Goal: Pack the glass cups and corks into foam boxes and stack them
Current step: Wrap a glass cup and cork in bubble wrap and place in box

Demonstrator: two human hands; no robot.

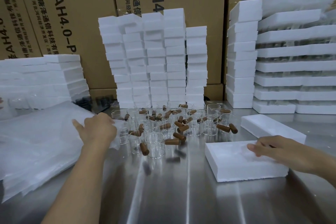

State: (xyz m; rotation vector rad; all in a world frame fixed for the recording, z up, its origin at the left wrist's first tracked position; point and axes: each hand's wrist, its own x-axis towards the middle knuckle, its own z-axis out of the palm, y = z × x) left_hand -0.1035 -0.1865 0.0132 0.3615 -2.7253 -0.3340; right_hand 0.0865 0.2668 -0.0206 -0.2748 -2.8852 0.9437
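Observation:
Several clear glass cups (156, 144) stand in a cluster at the table's middle, with several brown corks (179, 136) lying among and inside them. My left hand (96, 129) rests on the right edge of a pile of thin plastic bags (36, 143) and pinches a sheet there. My right hand (276, 149) lies flat, fingers spread, on a white foam box (234, 162) at the front right. A second foam piece (269, 127) lies just behind it.
Tall stacks of white foam boxes (154, 60) rise behind the cups. More foam stacks (283, 67) stand at the right and a lower foam stack (41, 78) at the left. Brown cartons (76, 14) form the back wall. The steel table (181, 196) is bare in front.

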